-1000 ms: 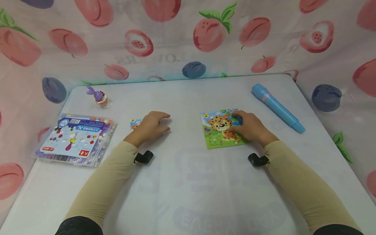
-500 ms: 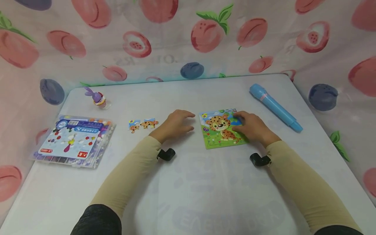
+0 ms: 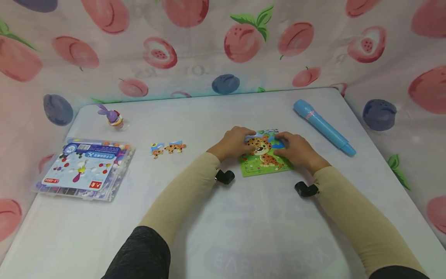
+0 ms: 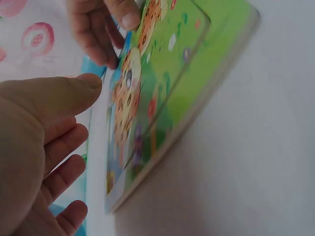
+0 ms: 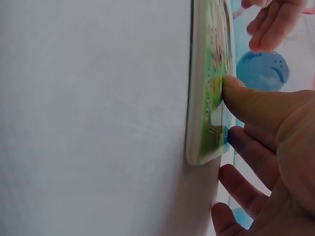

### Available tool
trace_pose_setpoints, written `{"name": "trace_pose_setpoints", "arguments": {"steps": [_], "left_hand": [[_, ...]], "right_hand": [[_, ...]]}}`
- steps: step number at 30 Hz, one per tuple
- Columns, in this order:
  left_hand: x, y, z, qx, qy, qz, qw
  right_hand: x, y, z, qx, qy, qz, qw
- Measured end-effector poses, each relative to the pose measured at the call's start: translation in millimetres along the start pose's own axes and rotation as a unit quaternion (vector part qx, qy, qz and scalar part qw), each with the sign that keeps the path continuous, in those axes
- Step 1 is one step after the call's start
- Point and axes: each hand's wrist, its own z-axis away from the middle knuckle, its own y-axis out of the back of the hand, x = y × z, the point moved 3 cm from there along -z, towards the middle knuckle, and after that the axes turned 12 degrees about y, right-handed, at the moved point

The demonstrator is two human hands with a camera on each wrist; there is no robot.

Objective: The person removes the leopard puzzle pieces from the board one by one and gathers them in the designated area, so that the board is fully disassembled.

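A small jigsaw puzzle [image 3: 266, 161] with a leopard cub on green grass lies flat on the white table. My left hand [image 3: 233, 144] is over its upper left part, thumb and fingers apart, with nothing between them. In the left wrist view the left thumb [image 4: 88, 84] shows close beside the puzzle board [image 4: 192, 93]. My right hand [image 3: 299, 151] rests at the puzzle's right side. Its thumb [image 5: 235, 87] touches the picture face, while the index fingertip lies at the edge and the other fingers spread loosely. Two loose puzzle pieces [image 3: 175, 147] lie to the left.
At the left is a clear plastic case [image 3: 116, 178] of small coloured parts with a printed card [image 3: 81, 166] on top. A purple rabbit figurine [image 3: 113, 117] stands behind it. A blue microphone-shaped tube [image 3: 325, 128] lies at the back right. A fruit-print curtain hangs behind the table.
My left hand has moved right, away from the two loose pieces, which are now uncovered, to the puzzle's left side. The right hand has stayed almost in place on the puzzle.
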Motion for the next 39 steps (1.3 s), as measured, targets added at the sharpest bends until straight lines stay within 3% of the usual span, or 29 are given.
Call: {"name": "trace_pose_setpoints", "arguments": {"steps": [13,19,31,39], "left_hand": [[17.8,-20.2,-22.7,-0.007,0.005,0.009,0.9999],[20.5,-25.0,-23.9,-0.010,0.010,0.042,0.9990],[27.0,-25.7,-22.7,-0.017,-0.005,0.057,0.9982],[29.0,-27.6,-24.2,-0.006,0.013,0.084,0.9963]], "right_hand": [[0,0,-0.5,0.000,-0.001,-0.010,1.0000],[1,-1,-0.4,0.003,0.001,-0.012,0.9999],[1,1,0.2,0.004,-0.010,-0.017,0.9998],[0,1,-0.5,0.005,-0.009,-0.022,0.9997]]}}
